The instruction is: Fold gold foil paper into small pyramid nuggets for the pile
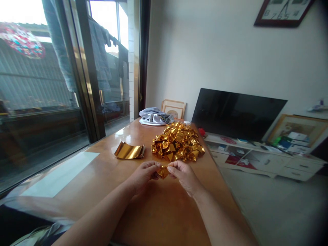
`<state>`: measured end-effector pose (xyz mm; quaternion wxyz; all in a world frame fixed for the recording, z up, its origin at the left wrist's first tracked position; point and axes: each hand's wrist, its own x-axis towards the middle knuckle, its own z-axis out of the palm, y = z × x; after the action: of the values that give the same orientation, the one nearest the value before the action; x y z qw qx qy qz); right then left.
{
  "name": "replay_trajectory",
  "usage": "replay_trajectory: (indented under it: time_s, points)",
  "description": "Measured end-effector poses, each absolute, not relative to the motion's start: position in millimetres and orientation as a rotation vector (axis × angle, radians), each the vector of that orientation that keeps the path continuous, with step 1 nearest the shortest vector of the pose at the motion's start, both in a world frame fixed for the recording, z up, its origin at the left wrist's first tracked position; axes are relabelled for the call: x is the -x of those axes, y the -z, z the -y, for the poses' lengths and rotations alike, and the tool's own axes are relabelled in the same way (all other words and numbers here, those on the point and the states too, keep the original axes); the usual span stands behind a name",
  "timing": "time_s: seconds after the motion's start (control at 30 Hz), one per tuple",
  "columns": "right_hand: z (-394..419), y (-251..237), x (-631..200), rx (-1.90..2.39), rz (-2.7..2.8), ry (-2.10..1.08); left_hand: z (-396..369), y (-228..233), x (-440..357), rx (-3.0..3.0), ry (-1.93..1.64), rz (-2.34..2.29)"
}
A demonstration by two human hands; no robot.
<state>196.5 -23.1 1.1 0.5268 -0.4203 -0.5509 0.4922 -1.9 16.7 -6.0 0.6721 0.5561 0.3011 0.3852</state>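
Between my two hands is a small piece of folded gold foil paper, pinched at both sides just above the wooden table. My left hand is closed on its left edge, and my right hand grips its right edge with thumb and fingertips. Right behind the hands rises a heap of folded gold foil pieces. To the left of that heap lies a stack of flat gold foil sheets, slightly curled.
A white sheet lies along the table's left side, near the sliding glass door. Folded clothes and picture frames sit at the far end. At the right, a television stands on a low white cabinet.
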Motion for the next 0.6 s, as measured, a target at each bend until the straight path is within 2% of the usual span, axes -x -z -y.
replay_trajectory:
  time_s: [0.37,0.6]
  points:
    - [20.2,6.2,-192.6,1.121,1.434,-0.964,-13.2,3.6,2.5,-1.214,-0.795,-0.724]
    - [22.3,2.6,-188.3,1.121,1.448,-0.983,-9.8,0.4,-0.9,-1.254,-0.743,-0.72]
